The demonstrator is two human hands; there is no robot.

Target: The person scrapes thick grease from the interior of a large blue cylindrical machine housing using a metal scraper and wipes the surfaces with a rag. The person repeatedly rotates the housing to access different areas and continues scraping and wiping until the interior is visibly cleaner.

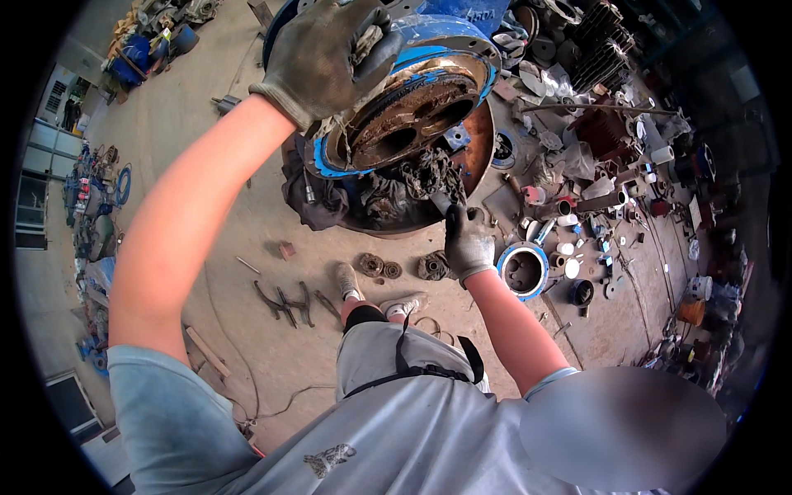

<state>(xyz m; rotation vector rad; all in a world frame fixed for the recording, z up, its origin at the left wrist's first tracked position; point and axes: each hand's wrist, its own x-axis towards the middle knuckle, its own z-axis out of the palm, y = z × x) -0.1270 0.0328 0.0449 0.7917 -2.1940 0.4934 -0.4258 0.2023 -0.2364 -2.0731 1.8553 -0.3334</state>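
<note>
My left hand, in a dirty grey glove, rests at the upper left rim of a blue-edged round metal housing. Its fingers are curled, with a crumpled pale scrap showing between them. Brown grime coats the housing's inside, which has two dark openings. Below it stands a wide round tub holding dark rags. At the tub's near right edge, my gloved right hand is closed around a short grey flat-ended tool. The tool's end touches or nearly touches a grimy, tangled rag.
A blue-rimmed flanged ring lies on the floor to the right, among many scattered metal parts. A puller-like tool and greasy round gears lie near my feet. A cable runs along the floor at left.
</note>
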